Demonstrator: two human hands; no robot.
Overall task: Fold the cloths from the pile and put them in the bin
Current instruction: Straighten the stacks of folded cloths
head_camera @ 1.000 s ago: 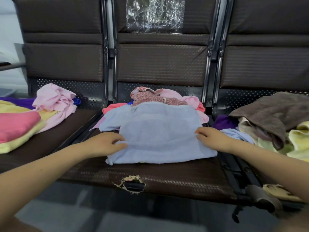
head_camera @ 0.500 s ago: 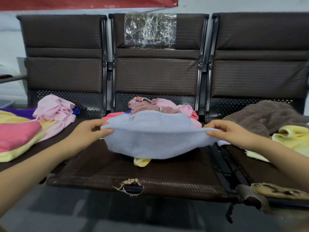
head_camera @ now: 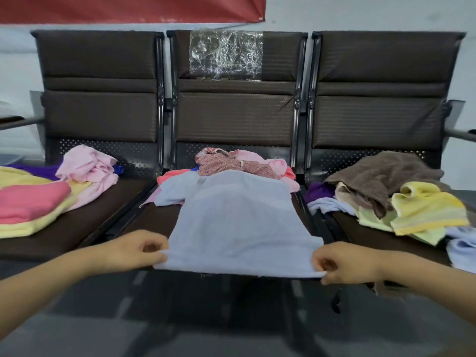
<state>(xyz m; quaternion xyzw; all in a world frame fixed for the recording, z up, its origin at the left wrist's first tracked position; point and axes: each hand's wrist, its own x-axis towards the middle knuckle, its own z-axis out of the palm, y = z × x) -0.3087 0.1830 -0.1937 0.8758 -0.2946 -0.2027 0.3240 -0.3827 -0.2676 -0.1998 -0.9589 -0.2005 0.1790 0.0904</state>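
Hands, left (head_camera: pixel 134 249) and right (head_camera: pixel 343 262), pinching blue cloth (head_camera: pixel 237 222) corners, now pulled nearer, stretched flat.

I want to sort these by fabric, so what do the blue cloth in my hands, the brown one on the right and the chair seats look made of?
Blue cloth: probably thin cotton knit, matte; it drapes softly. Brown cloth: likely terry towelling, with a fuzzy, looped-looking surface. Chair seats: seemingly faux leather, dark brown with a fine embossed grain.
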